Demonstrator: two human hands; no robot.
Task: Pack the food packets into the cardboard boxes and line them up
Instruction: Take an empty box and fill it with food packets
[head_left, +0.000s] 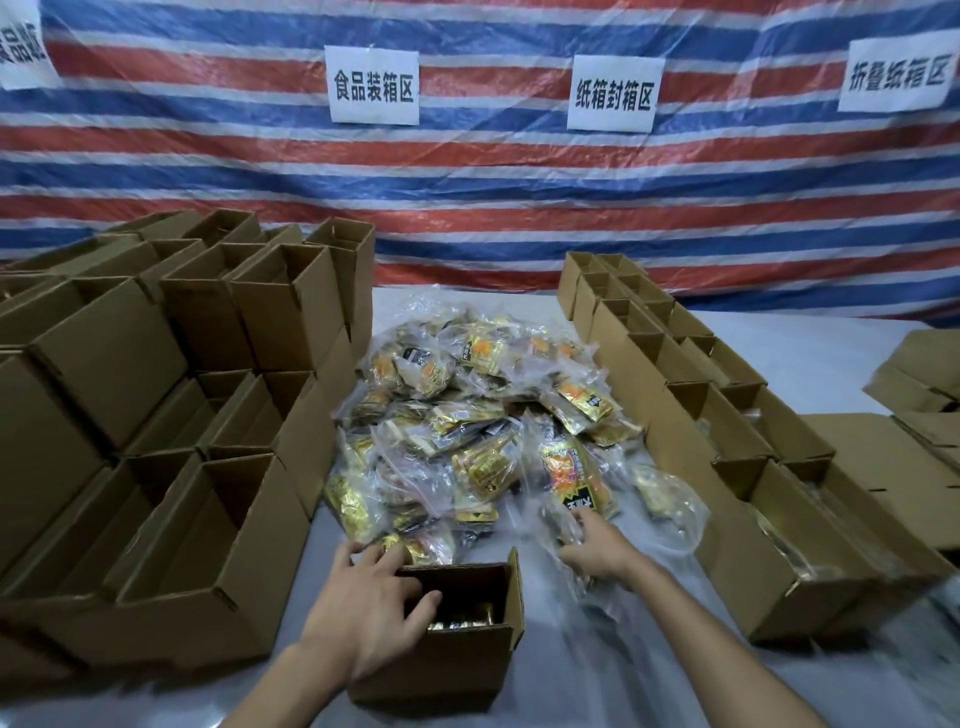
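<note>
Gold-foil food packets (483, 415) heap at twelve o'clock; right hand (597, 553), grip pinching one, and left hand (371, 597), spread, steadying the open brown cardboard box (431, 667) it should drop into next.

On the worktop (810, 332), a small open cardboard box (467, 660) holding gold packets is being touched by the left hand (371, 597), whose fingers are spread across its opening. A clear-wrapped packet (558, 525), blurred, is being gripped by the right hand (597, 551) at the near edge of the pile of food packets (467, 405). The pile is being flanked by stacked open boxes (182, 415) on the left and rows of boxes (701, 415) on the right, with a striped tarpaulin (467, 182) behind.
</note>
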